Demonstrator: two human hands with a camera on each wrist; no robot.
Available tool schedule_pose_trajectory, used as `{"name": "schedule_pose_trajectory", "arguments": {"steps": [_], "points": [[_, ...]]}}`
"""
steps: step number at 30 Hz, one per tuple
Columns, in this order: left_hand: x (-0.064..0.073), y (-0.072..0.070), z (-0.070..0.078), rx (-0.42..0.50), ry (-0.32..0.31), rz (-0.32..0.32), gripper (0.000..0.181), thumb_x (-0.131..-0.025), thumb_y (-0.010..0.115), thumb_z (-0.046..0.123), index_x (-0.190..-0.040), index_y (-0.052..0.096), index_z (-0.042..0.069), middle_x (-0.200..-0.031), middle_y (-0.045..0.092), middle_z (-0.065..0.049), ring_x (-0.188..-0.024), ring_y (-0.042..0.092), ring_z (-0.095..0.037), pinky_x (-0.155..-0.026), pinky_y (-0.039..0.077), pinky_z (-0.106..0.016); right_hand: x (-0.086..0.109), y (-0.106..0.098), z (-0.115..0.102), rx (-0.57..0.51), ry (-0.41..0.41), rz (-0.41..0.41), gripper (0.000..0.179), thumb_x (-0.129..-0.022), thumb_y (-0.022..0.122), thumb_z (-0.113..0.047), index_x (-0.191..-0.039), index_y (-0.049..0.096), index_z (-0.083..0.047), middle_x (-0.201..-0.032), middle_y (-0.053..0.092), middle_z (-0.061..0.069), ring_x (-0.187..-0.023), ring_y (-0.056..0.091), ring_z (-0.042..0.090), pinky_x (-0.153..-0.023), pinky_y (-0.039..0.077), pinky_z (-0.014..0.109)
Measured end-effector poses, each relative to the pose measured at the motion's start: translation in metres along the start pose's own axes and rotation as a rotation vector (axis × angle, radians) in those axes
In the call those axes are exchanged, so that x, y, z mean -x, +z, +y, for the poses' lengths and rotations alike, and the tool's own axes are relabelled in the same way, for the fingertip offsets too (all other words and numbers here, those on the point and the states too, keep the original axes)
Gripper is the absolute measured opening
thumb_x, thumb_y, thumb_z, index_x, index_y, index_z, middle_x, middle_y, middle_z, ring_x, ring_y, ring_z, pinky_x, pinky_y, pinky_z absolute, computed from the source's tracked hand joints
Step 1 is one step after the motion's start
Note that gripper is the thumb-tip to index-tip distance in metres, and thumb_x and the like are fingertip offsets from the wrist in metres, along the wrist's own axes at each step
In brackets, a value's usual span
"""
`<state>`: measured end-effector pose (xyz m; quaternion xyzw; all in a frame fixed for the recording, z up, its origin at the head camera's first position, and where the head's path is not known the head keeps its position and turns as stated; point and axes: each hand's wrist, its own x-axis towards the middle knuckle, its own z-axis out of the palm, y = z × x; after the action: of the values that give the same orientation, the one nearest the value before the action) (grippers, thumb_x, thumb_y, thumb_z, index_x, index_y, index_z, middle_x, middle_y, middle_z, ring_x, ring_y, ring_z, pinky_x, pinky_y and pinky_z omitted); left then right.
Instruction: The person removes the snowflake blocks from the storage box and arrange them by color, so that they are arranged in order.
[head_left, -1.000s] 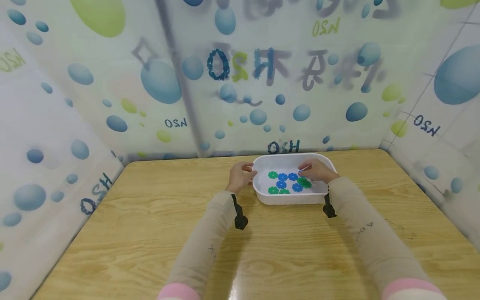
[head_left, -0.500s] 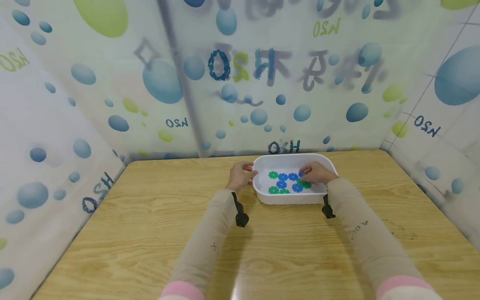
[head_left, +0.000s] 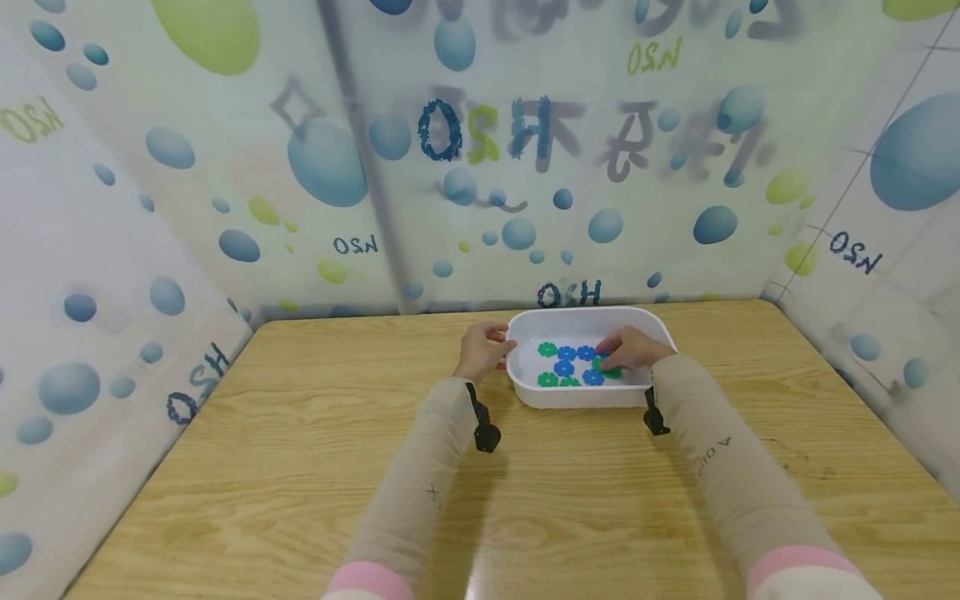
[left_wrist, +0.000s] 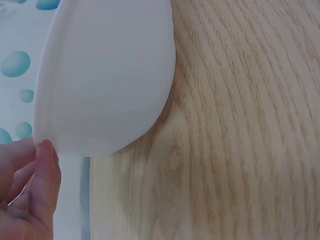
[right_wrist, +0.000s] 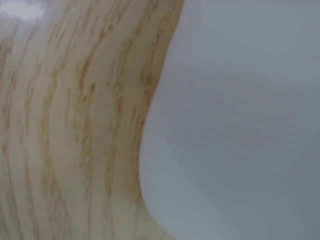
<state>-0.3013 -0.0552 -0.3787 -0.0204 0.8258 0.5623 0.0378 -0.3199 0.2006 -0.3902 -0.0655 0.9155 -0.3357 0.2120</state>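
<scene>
A white plastic basin [head_left: 570,398] stands on the table in the head view, with flat, notched plastic snowflake discs inside. My left hand [head_left: 480,352] holds its left rim, thumb over the edge and other fingers outside; the left wrist view shows the thumb and fingers of that hand [left_wrist: 35,185] at the rim's corner. My right hand [head_left: 633,348] reaches into the basin's right part. Its fingertips are down among a blue disc and a green disc [head_left: 613,374], which they partly cover; whether they pinch one is unclear. In the right wrist view only basin wall and table show.
Several blue discs [head_left: 564,368] and green discs [head_left: 548,380] lie on the basin floor left of my right hand. Beneath is a wood-grain table [head_left: 300,450]. A bubble-patterned curtain wall [head_left: 465,200] rises behind the table's far edge.
My right hand has lowered into the basin, its thumb coming down over the green disc. A nearby blue disc has shifted slightly towards me. The left hand stays at the rim.
</scene>
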Motion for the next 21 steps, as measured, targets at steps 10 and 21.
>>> {"name": "schedule_pose_trajectory", "arguments": {"steps": [10,21], "points": [[0.0002,-0.0008,-0.0002,0.011,-0.021,0.002,0.035,-0.081,0.063,0.004,-0.116,0.056,0.002,-0.099,0.054,-0.013,-0.081,0.059,-0.024,-0.057,0.053,-0.026,-0.0002,0.0002,-0.0007,0.029,-0.051,-0.040,0.039,-0.078,0.066,-0.009,-0.113,0.055,0.003,-0.102,0.052,0.015,-0.093,0.045,0.025,-0.084,0.039,0.037],[0.0013,-0.0002,0.0004,0.057,-0.037,-0.004,0.037,-0.082,0.062,0.004,-0.117,0.055,0.002,-0.101,0.052,-0.014,-0.089,0.059,-0.032,-0.058,0.053,-0.027,-0.0006,0.0010,-0.0023,0.035,-0.038,-0.046,0.033,-0.077,0.066,-0.006,-0.109,0.059,0.000,-0.101,0.054,0.011,-0.092,0.046,0.023,-0.084,0.040,0.036]]}}
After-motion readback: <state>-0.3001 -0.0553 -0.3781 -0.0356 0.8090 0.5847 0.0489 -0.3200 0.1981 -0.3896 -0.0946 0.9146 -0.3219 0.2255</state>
